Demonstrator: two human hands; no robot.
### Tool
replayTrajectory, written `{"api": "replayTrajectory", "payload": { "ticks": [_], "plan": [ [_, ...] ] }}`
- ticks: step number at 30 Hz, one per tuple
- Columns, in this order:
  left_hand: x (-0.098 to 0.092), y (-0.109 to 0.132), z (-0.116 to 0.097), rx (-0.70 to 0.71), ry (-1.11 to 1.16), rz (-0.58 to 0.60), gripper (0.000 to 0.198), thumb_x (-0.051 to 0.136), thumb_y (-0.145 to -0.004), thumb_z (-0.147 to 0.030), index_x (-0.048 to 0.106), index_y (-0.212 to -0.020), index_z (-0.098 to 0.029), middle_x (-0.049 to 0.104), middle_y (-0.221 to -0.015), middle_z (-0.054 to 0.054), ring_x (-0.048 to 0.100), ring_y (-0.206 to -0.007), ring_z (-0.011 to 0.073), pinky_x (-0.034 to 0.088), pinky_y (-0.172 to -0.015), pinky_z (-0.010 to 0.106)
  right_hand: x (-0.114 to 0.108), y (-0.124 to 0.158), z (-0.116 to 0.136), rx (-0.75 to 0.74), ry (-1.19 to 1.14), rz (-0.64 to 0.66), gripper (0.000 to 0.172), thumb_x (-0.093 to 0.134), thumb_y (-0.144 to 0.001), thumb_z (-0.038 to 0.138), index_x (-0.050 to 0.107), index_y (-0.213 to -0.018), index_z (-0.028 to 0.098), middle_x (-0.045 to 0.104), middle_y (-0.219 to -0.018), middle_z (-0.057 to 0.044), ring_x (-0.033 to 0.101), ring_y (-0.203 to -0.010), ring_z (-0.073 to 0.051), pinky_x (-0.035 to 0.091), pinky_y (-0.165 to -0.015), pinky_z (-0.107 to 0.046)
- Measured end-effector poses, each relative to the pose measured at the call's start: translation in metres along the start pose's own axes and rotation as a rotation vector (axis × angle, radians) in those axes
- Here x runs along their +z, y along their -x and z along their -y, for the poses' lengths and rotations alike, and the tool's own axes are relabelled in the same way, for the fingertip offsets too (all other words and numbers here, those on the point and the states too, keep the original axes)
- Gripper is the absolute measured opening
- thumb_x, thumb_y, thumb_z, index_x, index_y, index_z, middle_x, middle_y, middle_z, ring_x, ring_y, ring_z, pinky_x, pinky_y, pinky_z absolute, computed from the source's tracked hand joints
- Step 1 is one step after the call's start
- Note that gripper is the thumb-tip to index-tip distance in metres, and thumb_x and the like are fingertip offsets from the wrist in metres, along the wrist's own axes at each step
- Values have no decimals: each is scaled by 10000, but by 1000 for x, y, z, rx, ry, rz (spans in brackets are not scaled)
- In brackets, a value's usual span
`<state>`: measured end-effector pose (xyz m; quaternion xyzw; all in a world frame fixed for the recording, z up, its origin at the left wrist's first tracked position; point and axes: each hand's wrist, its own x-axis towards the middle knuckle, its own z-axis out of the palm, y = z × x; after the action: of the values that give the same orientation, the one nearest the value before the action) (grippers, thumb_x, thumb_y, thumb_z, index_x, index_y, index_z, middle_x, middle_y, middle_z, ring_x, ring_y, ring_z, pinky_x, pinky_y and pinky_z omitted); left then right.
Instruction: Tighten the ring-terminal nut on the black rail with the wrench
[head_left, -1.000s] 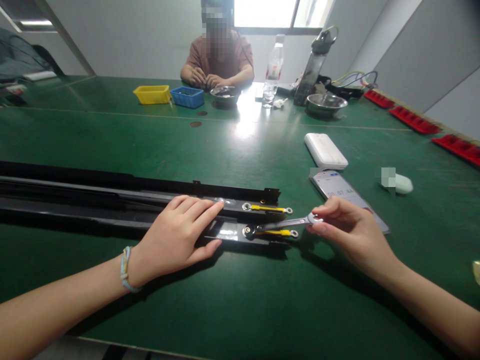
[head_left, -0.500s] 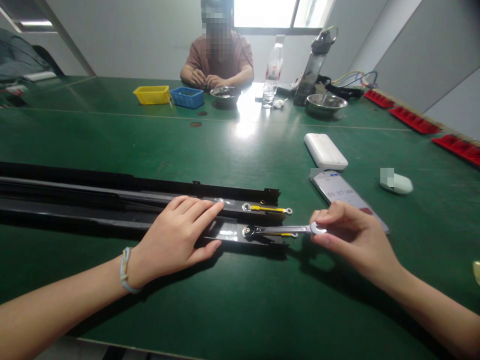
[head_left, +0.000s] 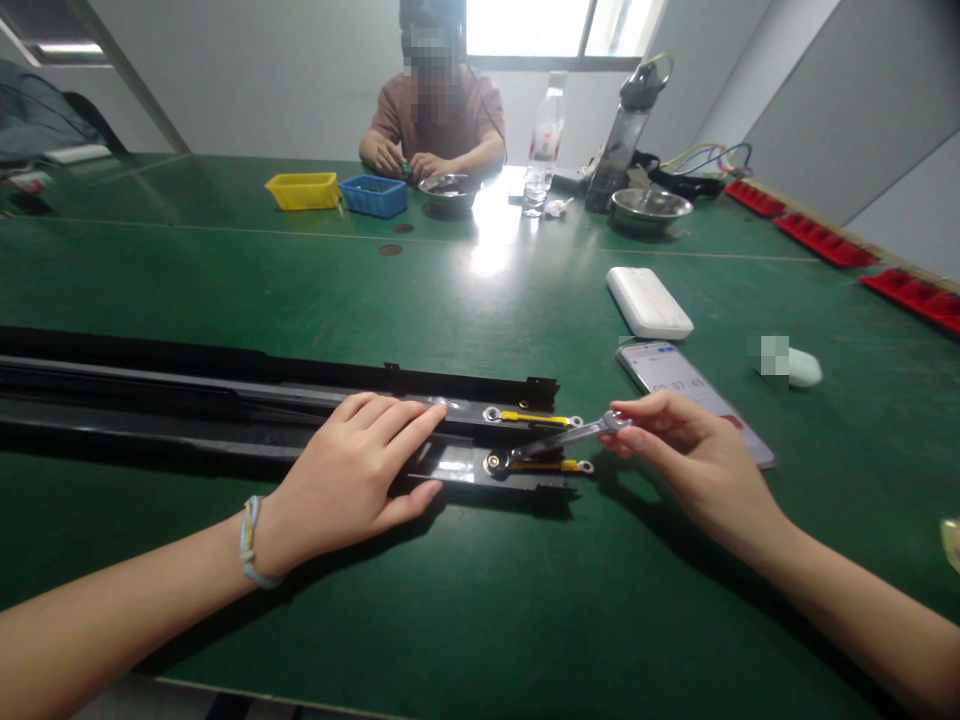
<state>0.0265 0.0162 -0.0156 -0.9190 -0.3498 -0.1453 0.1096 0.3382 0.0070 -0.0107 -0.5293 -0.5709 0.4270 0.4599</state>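
Observation:
Two long black metal rails lie side by side on the table. My left hand holds the nearer rail close to its right end, thumb along the near edge and fingers over the top. My right hand pinches the outer end of a combination wrench between thumb and fingers. The wrench's other end sits around a nut on the nearer rail. From this nut a yellow wire with a ring terminal sticks out to the right. Another yellow wire is fixed on the farther rail.
A phone showing a timer lies beyond my right hand, near a white power bank and a pale green object. Yellow and blue bins, metal bowls and bottles stand farther back, before a seated person.
My right hand has swung the wrench's outer end away from me around the nut, uncovering the nearer yellow wire. My left hand has stayed in place.

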Motion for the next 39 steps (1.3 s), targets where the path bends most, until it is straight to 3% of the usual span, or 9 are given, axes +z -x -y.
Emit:
{"api": "replayTrajectory", "payload": {
  "ticks": [6,13,24,31,39],
  "plan": [
    [-2,-1,-2,-5,1,-6,526,494,-874,-402,510,-1275,-62,620,-1153,147,561,-994,282,433,-874,439,-5,2,2,18,-39,49,177,797,-682,331,683,-773,231,726,-732,-8,673,-637,-135,541,-559,-210],
    [-2,-2,0,-4,-4,-7,526,489,-874,-413,516,-1269,-68,625,-1148,145,565,-993,279,436,-871,434,-4,8,7,-80,-44,112,183,795,-668,248,618,-706,223,662,-718,6,621,-625,-116,513,-550,-190],
    [-2,-3,1,-8,3,-6,531,499,-865,-408,512,-1273,-68,626,-1145,153,568,-992,282,438,-872,432,-2,14,12,-178,-36,153,158,792,-675,220,639,-710,240,609,-667,9,617,-622,-159,533,-550,-266],
    [-3,-3,1,-6,3,-1,529,496,-867,-405,518,-1268,-60,626,-1142,156,569,-984,285,434,-864,433,0,8,12,-94,96,17,178,790,-675,348,664,-744,243,700,-706,-21,674,-626,-177,556,-533,-266],
    [-5,0,0,-12,-1,-5,525,489,-870,-406,511,-1274,-72,629,-1145,150,572,-991,282,442,-867,434,4,4,7,-28,69,-44,201,766,-705,369,694,-838,236,733,-745,-15,698,-671,-170,573,-586,-263]
  ]
}}
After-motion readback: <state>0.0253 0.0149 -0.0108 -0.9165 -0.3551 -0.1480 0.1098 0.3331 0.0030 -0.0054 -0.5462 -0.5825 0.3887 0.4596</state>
